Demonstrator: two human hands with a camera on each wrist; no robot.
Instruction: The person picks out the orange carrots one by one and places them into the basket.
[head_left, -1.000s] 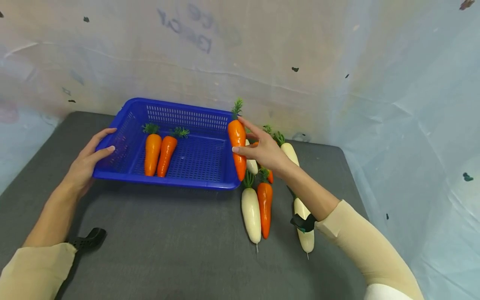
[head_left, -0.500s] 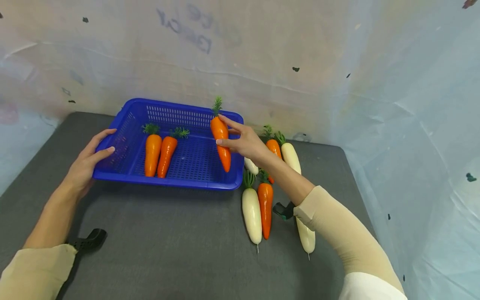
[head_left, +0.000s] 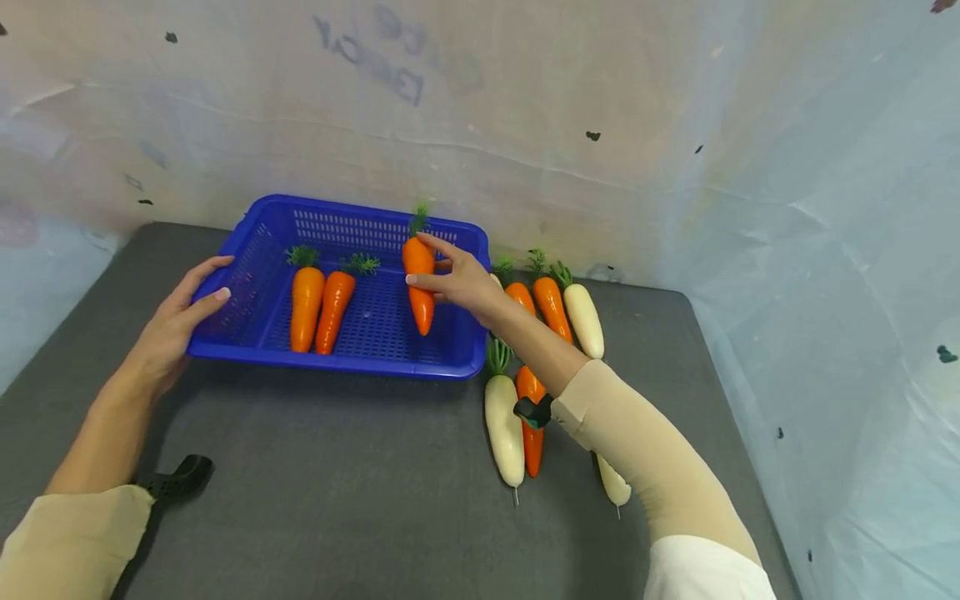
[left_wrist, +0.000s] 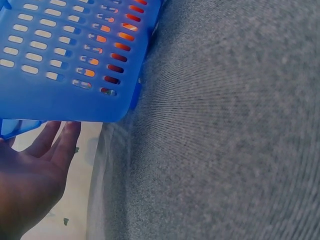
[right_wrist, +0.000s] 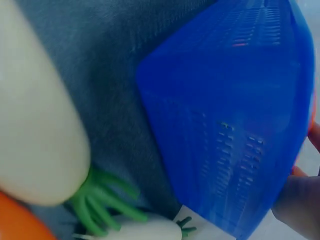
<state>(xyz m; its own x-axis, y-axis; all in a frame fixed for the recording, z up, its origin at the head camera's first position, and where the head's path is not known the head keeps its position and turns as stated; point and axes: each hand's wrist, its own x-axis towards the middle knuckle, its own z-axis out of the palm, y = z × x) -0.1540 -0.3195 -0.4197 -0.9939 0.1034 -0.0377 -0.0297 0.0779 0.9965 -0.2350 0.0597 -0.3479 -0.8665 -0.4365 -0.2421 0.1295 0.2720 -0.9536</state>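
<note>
My right grip [head_left: 463, 279] is closed to a pinch on a carrot [head_left: 418, 262] over the blue basket's [head_left: 337, 363] right half; my left grip [head_left: 168, 321] holds its left end. Risk assessed: a loose pinch could let the glossy carrot slip. Two carrots [head_left: 305, 304] lie inside, leftward. My right forearm [head_left: 540, 350] overhangs white radishes [head_left: 505, 429] and loose carrots [head_left: 551, 300] on the table [head_left: 337, 483], partly hiding them.

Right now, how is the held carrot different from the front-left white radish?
The carrot is orange; the white radish, creamy white. The right hand holds the carrot; the radish lies on the table. The carrot's top is feathery; the radish's has thick stalks. Both tops are green.
</note>
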